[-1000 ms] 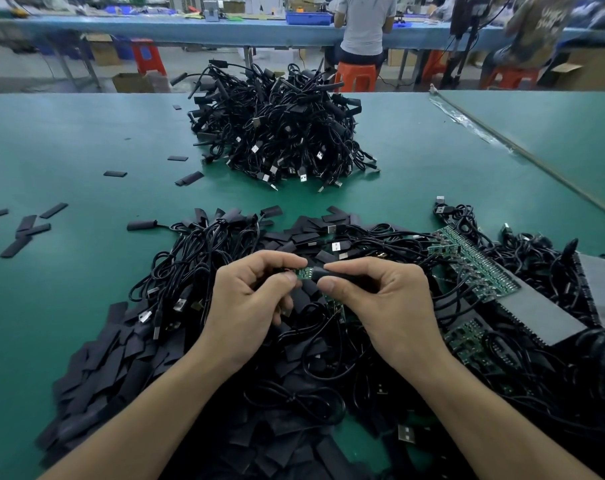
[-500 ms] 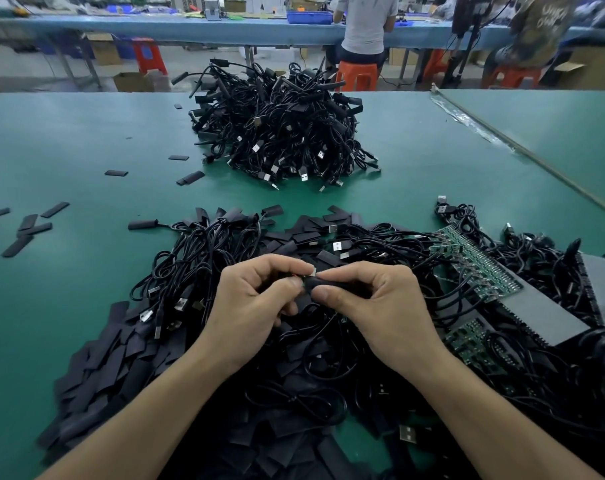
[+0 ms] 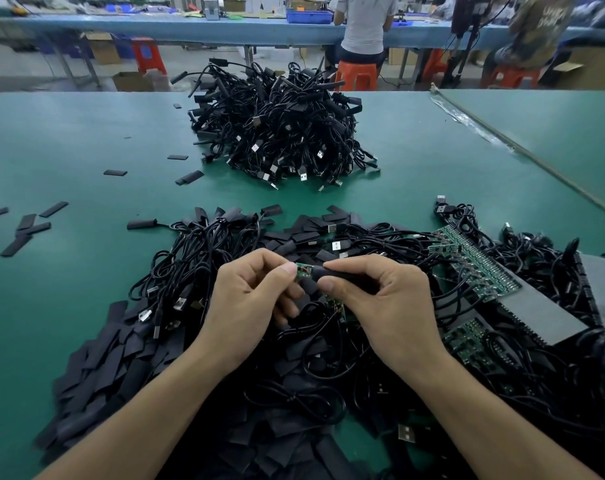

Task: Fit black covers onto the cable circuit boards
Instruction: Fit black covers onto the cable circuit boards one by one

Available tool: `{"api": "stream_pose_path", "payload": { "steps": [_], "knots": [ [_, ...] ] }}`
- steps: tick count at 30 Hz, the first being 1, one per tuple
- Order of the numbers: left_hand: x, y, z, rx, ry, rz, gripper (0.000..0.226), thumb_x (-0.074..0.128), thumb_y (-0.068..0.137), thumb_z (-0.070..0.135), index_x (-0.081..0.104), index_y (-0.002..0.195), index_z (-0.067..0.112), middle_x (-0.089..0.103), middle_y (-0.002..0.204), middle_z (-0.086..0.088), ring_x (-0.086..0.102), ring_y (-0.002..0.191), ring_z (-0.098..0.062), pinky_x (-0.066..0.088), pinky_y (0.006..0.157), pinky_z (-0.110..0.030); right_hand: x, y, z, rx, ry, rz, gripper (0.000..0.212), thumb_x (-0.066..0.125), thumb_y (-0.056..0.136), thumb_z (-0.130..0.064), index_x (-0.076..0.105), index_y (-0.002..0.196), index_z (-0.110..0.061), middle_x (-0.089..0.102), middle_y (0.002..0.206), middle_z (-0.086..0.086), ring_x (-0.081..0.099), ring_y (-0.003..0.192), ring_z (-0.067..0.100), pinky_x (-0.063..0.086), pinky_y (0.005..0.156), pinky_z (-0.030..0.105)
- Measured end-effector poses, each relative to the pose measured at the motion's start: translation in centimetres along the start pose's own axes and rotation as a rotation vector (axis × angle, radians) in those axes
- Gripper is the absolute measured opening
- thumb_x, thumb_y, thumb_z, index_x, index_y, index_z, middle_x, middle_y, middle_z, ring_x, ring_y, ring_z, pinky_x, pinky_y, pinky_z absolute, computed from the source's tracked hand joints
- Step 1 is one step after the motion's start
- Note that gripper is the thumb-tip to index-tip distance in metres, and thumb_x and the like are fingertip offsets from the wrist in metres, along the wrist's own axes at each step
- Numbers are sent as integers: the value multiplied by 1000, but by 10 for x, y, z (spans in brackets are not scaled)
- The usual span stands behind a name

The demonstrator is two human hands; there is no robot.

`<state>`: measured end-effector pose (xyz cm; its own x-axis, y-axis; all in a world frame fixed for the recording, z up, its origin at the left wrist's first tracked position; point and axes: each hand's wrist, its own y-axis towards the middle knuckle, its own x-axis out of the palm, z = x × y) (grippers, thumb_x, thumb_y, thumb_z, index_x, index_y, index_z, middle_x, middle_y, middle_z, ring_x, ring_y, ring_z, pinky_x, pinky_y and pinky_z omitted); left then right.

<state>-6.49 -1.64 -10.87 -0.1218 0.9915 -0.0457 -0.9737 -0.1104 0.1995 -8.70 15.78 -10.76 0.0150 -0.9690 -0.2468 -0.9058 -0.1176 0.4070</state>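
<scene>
cover partly on, green end showing

both hands are held just above the tangle of cables (image 3: 190, 271) at the near middle of the bench (image 3: 69, 140). the left hand (image 3: 245, 306) pinches the bare green end of a small circuit board (image 3: 301, 271) between thumb and forefinger. the right hand (image 3: 387, 306) grips a black cover (image 3: 334, 274) between its thumb and curled fingers.

board and cover lie on one line, running left to right across the view and close to level, with the cover's mouth facing the left hand. only a short green stretch shows between the two thumbs, so the rest of the board seems to sit inside the cover.

the coming move looks to turn on that shared axis: the cover goes leftward along the board, or the board rightward into it. each hand holds its own end, so neither is nearer. if the cover tips off the line, a board corner could catch at the mouth.

loose covers (image 3: 96, 368) are heaped at the near left, uncovered board strips (image 3: 474, 268) lie to the right, and a far pile (image 3: 280, 133) of cables sits well apart.
</scene>
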Motion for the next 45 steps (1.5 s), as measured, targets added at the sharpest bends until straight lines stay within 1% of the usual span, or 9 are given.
{"api": "stream_pose_path", "payload": {
  "steps": [4,7,11,17,25,30,33,40,45],
  "knots": [
    [1,-1,1,20,43,-29,28,59,96,4,66,72,15,69,63,-6,61,46,-14,45,42,-20,0,-1,-2,-104,-159,-26,25,84,77,-13,78,100,-20,70,91,-15,65,89,-3,45,79,5],
    [2,-1,2,8,64,-41,32,60,96,7,70,69,21,70,63,-6,61,45,-14,46,43,-20,-2,-1,-2,-204,-284,-21,29,82,79,-15,76,108,-14,70,93,-11,64,91,-1,43,81,4],
    [3,-1,1,-20,84,-52,33,58,98,11,73,72,24,70,63,-5,61,46,-13,45,44,-19,-6,0,-3,-242,-375,-19,34,81,81,-19,73,113,-13,70,98,-9,62,94,0,42,84,3],
    [2,-1,0,-24,90,-75,27,55,99,5,71,80,15,71,65,-5,62,48,-12,47,46,-20,-7,0,-1,-263,-324,-33,22,82,78,-17,78,99,-11,73,87,-6,66,83,1,46,77,6],
    [-3,-1,1,2,99,-164,20,61,96,17,73,83,11,69,64,-3,62,51,-13,50,51,-22,-7,-1,-2,-258,-286,-94,26,78,79,-25,78,101,-11,74,90,-5,67,85,0,48,79,9],
    [-1,-1,-1,5,120,-107,22,59,97,6,75,84,16,70,64,-3,63,51,-12,48,49,-19,-7,0,-2,-283,-326,-51,19,81,80,-16,78,98,-11,73,87,-7,65,82,0,46,76,5],
    [-1,-1,-2,6,132,-75,26,63,95,7,73,76,21,70,63,-2,64,50,-11,47,47,-18,-8,1,-2,-295,-331,-43,19,81,80,-15,78,98,-11,73,87,-6,66,83,0,45,76,4],
    [-2,-2,-1,39,160,-123,18,65,94,6,73,79,12,70,65,-4,65,52,-13,49,51,-19,-9,1,-1,-238,-312,-132,23,80,80,-19,78,102,-12,71,89,-9,65,84,-2,45,79,6],
    [0,-2,-1,40,162,-98,18,63,94,5,72,78,10,69,63,-2,64,50,-11,47,49,-17,-7,0,-4,-192,-290,-85,31,82,78,-26,76,107,-18,72,90,-14,66,85,-3,48,78,9]
  ]
}}
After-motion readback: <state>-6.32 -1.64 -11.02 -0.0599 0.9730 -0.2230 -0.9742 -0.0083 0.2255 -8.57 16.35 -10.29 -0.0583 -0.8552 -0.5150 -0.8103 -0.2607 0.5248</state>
